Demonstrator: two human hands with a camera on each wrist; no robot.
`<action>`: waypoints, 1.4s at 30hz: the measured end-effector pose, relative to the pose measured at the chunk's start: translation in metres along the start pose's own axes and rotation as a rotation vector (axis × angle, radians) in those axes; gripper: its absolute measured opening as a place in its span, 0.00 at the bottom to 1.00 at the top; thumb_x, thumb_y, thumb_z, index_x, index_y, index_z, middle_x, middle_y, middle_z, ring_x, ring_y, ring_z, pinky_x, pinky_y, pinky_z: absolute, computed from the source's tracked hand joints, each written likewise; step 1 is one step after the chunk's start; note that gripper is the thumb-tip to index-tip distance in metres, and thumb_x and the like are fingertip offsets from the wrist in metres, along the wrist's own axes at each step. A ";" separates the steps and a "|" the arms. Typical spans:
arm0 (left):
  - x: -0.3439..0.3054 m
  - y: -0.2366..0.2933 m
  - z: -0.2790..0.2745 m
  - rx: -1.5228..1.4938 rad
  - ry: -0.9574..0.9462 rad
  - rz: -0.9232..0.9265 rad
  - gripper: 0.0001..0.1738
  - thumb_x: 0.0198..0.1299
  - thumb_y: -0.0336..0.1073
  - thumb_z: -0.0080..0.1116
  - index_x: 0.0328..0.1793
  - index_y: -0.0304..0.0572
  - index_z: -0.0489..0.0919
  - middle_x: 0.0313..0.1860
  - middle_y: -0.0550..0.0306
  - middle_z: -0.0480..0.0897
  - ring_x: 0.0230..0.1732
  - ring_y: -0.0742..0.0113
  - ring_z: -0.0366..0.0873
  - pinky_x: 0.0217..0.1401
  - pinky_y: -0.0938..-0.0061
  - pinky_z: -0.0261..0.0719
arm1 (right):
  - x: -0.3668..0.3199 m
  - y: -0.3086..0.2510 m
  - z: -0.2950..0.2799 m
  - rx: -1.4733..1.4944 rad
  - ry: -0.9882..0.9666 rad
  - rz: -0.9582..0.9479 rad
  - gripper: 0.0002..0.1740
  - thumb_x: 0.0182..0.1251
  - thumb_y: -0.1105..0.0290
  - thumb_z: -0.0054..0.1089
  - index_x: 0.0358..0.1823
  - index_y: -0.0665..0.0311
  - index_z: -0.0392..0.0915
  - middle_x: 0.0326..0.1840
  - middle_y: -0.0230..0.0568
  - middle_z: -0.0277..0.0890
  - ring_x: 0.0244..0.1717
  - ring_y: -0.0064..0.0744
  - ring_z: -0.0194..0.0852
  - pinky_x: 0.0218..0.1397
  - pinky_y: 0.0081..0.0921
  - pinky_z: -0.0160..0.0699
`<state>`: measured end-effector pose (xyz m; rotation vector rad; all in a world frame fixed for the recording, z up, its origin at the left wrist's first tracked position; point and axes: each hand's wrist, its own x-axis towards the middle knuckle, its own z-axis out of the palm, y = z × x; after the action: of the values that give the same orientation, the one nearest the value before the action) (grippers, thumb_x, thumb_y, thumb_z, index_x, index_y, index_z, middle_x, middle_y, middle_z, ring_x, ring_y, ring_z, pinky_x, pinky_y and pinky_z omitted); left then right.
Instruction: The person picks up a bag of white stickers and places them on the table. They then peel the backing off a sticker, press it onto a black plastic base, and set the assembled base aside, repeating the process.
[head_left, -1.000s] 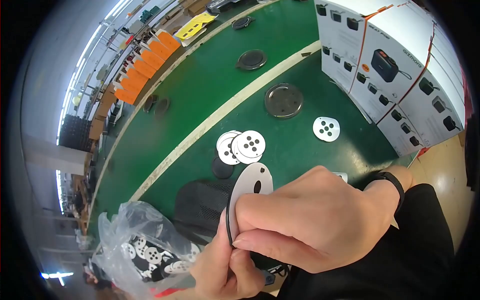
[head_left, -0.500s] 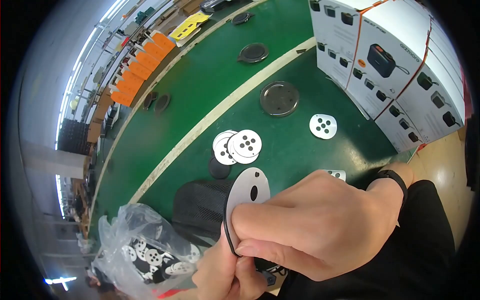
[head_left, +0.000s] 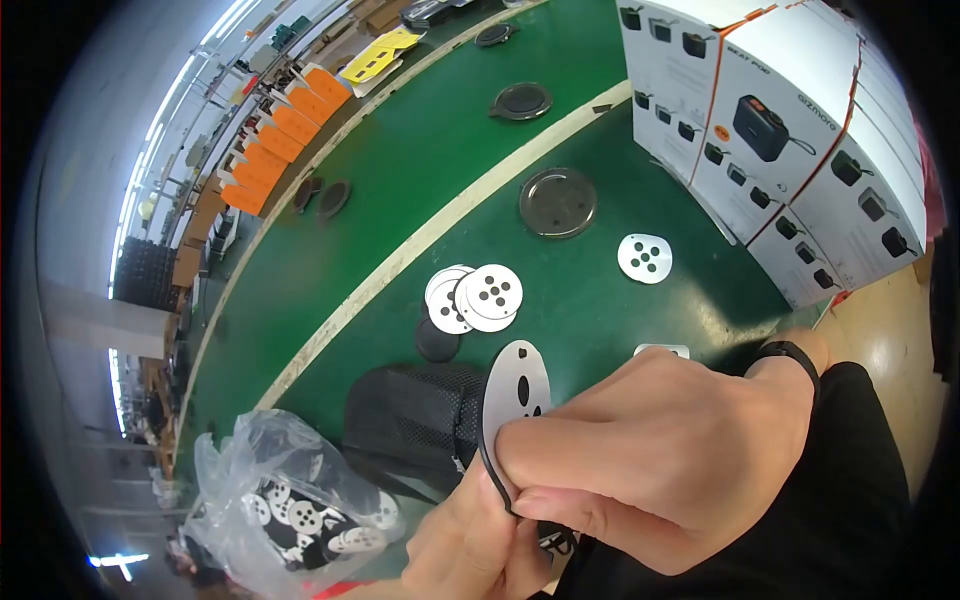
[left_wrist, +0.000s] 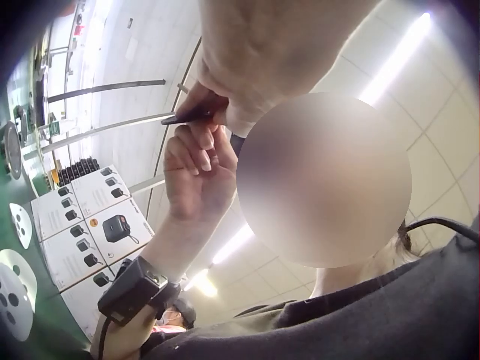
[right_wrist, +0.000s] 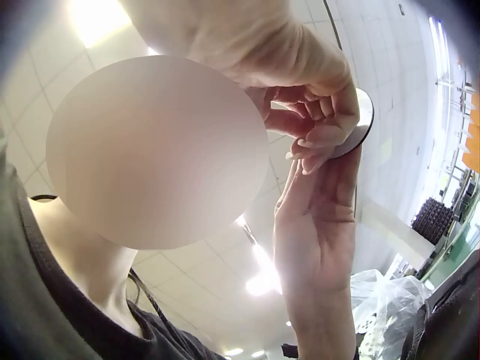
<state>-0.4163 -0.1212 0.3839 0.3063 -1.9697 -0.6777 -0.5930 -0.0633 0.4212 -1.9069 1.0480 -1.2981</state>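
Note:
A white disc with dark holes and a black rim point(head_left: 520, 380) stands on edge between the two hands in the head view. My right hand point(head_left: 660, 450) pinches it between thumb and curled fingers from the right. Below and to the left, my left hand point(head_left: 470, 540) pinches its lower edge. The right wrist view shows the disc point(right_wrist: 363, 127) edge-on beside the fingers of both hands. In the left wrist view it appears as a thin dark edge point(left_wrist: 180, 118) between the fingertips. The face turned to the left is hidden.
Left of the hands lie a black mesh pouch point(head_left: 400, 415) and a clear bag of discs point(head_left: 290, 500). Beyond are stacked white discs point(head_left: 490, 295), a single disc point(head_left: 644, 259) and a round dark tray point(head_left: 558, 202). Printed boxes point(head_left: 770, 140) stand at right.
Both hands and the disc have shifted a little right and down in the head view. More of the mesh pouch shows behind them. The grip on the disc looks much the same.

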 end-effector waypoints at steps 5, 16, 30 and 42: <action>-0.002 0.004 0.001 -0.010 0.011 -0.014 0.21 0.65 0.30 0.41 0.52 0.10 0.68 0.43 0.31 0.77 0.43 0.54 0.78 0.51 0.72 0.72 | -0.001 -0.001 0.001 -0.017 0.027 -0.005 0.02 0.57 0.81 0.48 0.30 0.68 0.67 0.16 0.38 0.64 0.13 0.38 0.65 0.11 0.28 0.60; 0.002 -0.004 0.001 -0.039 0.003 -0.006 0.21 0.66 0.33 0.44 0.50 0.11 0.70 0.40 0.32 0.79 0.40 0.56 0.79 0.48 0.72 0.74 | 0.003 0.004 0.010 -0.099 0.082 -0.049 0.03 0.56 0.81 0.47 0.27 0.68 0.65 0.13 0.39 0.64 0.11 0.36 0.65 0.11 0.28 0.62; -0.001 -0.005 -0.003 0.144 -0.073 0.068 0.17 0.64 0.26 0.39 0.50 0.12 0.70 0.44 0.33 0.78 0.44 0.56 0.78 0.50 0.74 0.73 | 0.004 0.008 0.010 -0.050 0.145 -0.067 0.03 0.58 0.78 0.49 0.26 0.68 0.67 0.12 0.37 0.66 0.09 0.32 0.64 0.09 0.26 0.63; -0.001 0.005 0.020 0.046 0.154 -0.146 0.15 0.62 0.32 0.41 0.41 0.26 0.75 0.36 0.43 0.80 0.32 0.64 0.79 0.36 0.76 0.76 | 0.001 0.025 0.016 -0.228 0.214 -0.179 0.03 0.47 0.78 0.53 0.25 0.64 0.70 0.16 0.31 0.63 0.14 0.30 0.64 0.14 0.24 0.62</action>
<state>-0.4326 -0.1098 0.3792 0.5195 -1.8305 -0.6819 -0.5845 -0.0760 0.3959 -2.1052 1.1972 -1.5694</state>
